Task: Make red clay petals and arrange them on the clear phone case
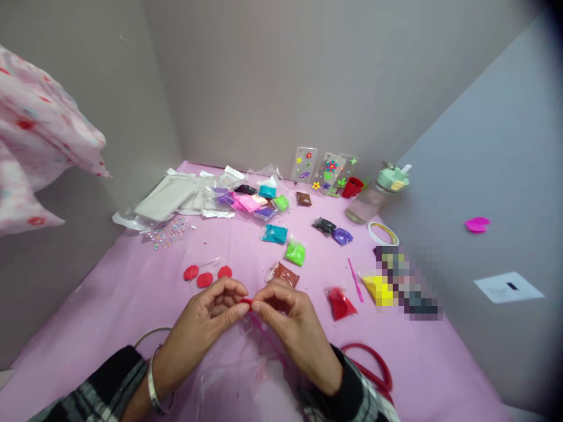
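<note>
Between the fingertips of both hands is a small piece of red clay (247, 302). My left hand (211, 308) pinches it from the left, and my right hand (288, 310) pinches it from the right. Just beyond my left hand lie flat red clay pieces (204, 280) on a clear sheet. A brown clay packet (285, 274) sits right behind my right hand. Farther right are an opened red clay packet (341, 303), a thin pink tool (355, 280) and a yellow clay packet (377, 289). Under my hands a clear plastic sheet (241, 390) rests on the table.
Red scissor handles (373, 366) lie by my right sleeve. Clay packets (248, 203), white packages (169, 196) and rhinestones (169, 233) fill the back left. Decorated clear cases (329, 170), a red cup (352, 187) and a bottle (367, 202) stand at the back right.
</note>
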Demonstrator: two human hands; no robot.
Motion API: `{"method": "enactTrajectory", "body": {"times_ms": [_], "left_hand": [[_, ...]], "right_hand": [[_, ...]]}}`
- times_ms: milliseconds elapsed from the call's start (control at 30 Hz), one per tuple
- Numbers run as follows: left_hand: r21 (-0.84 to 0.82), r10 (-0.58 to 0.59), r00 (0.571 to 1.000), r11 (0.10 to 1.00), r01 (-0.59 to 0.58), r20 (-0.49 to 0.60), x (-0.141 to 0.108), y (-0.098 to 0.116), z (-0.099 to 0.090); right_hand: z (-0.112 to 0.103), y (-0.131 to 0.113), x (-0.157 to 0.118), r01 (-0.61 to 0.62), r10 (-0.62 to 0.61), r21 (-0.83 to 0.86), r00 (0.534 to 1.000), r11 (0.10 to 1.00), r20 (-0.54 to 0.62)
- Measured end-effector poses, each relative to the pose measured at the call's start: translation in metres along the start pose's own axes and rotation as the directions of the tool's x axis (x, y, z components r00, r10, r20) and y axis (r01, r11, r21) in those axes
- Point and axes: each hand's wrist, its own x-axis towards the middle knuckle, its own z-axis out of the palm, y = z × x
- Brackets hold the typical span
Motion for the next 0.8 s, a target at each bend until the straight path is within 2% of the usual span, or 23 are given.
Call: {"method": "enactTrajectory", "body": {"times_ms": [133, 333, 500, 667, 800], "left_hand": [[0.025, 0.012, 1.000, 1.000, -0.012, -0.009, 0.0001, 0.0048, 0.0012], [0.047, 0.022, 0.999, 0.999, -0.020, -0.028, -0.0013, 0.0068, 0.0008], [0.070, 0.041, 0.994, 0.997, -0.034, -0.100, -0.0002, 0.0013, 0.0005], [0.027, 0.036, 0.998, 0.999, -0.035, -0.047, -0.0006, 0.0044, 0.0009], [0.045, 0.056, 0.996, 0.998, -0.053, -0.067, -0.0018, 0.0055, 0.0000]], "right_hand": [[-0.0005, 0.0020, -0.0018, 0.015, -0.015, -0.013, 1.000, 1.000, -0.012], [0.0010, 0.0012, -0.0004, -0.068, 0.067, 0.019, 0.997, 0.998, 0.034], [0.0020, 0.0037, -0.0017, -0.057, 0.057, -0.015, 0.998, 0.998, 0.012], [0.0021, 0.0028, -0.0010, -0.087, 0.087, 0.005, 0.995, 0.996, 0.037], [0.0025, 0.0022, -0.0003, -0.100, 0.100, 0.009, 0.994, 0.995, 0.046]]}}
